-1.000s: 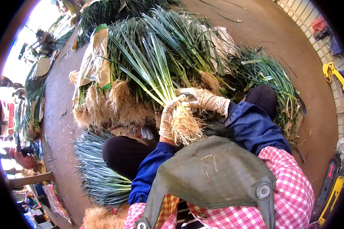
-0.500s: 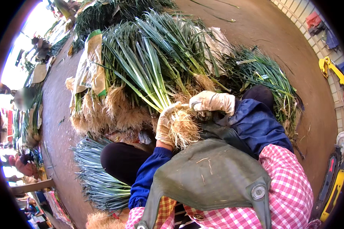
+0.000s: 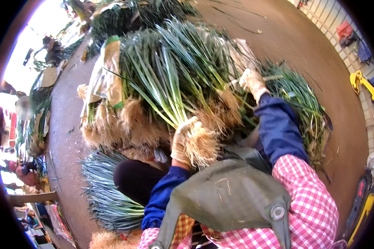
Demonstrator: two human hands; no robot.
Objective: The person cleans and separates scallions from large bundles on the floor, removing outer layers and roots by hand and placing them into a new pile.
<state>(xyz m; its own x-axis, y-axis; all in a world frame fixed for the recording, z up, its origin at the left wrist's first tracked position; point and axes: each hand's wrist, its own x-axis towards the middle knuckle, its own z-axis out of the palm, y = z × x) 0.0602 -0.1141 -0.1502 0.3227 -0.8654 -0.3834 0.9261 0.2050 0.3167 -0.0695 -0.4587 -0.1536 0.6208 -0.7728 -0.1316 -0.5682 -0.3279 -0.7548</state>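
My gloved left hand [image 3: 183,141] squeezes a bunch of long green onions with hairy roots [image 3: 197,143]. My gloved right hand [image 3: 252,83] grabs stalks in the pile of green onions [image 3: 187,70] beyond. A loose grip might spill them.

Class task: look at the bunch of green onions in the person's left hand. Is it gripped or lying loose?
Gripped. The gloved left hand is closed around the bunch of green onions just above its roots, with the leaves fanning upward.

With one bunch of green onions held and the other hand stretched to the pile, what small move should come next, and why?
Probably close the right hand on a few loose long green onion stalks and draw them back to the rooted green onion bunch that the left hand grips; the right hand already lies on the pile, apart from the bunch.
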